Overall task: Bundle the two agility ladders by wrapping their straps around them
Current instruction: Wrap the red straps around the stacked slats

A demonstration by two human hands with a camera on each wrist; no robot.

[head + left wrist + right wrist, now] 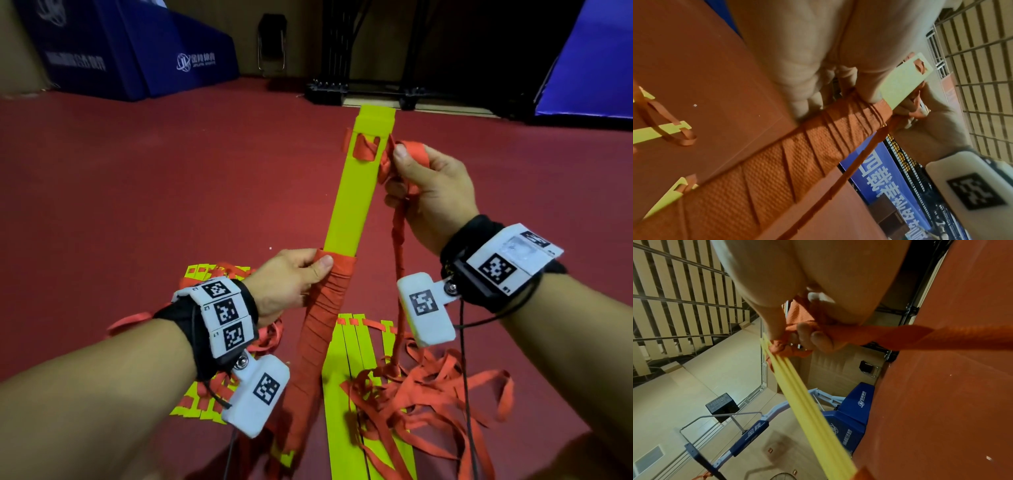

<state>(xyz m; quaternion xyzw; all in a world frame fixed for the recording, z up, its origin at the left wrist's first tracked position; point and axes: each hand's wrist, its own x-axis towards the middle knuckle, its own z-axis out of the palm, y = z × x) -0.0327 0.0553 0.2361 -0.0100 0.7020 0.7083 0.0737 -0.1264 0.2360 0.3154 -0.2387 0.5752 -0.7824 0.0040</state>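
Observation:
A stack of yellow ladder rungs [356, 192] tilts up off the floor, its lower half wound in red strap [322, 315]. My left hand [294, 274] grips the stack at the top edge of the wrapping, thumb on the red turns [818, 134]. My right hand [421, 181] pinches a bunch of red strap [411, 150] beside the stack's upper end, and a twisted length of it hangs down to the floor. The right wrist view shows my fingers [813, 339] curled round the strap [900, 335] next to the yellow rungs [803, 397].
A second ladder lies on the red floor: yellow rungs [346, 377] below the bundle, more rungs [202, 401] under my left wrist, and loose red straps [428, 397] tangled to the right. Blue padded equipment [137, 51] and black stands [329, 89] line the far wall.

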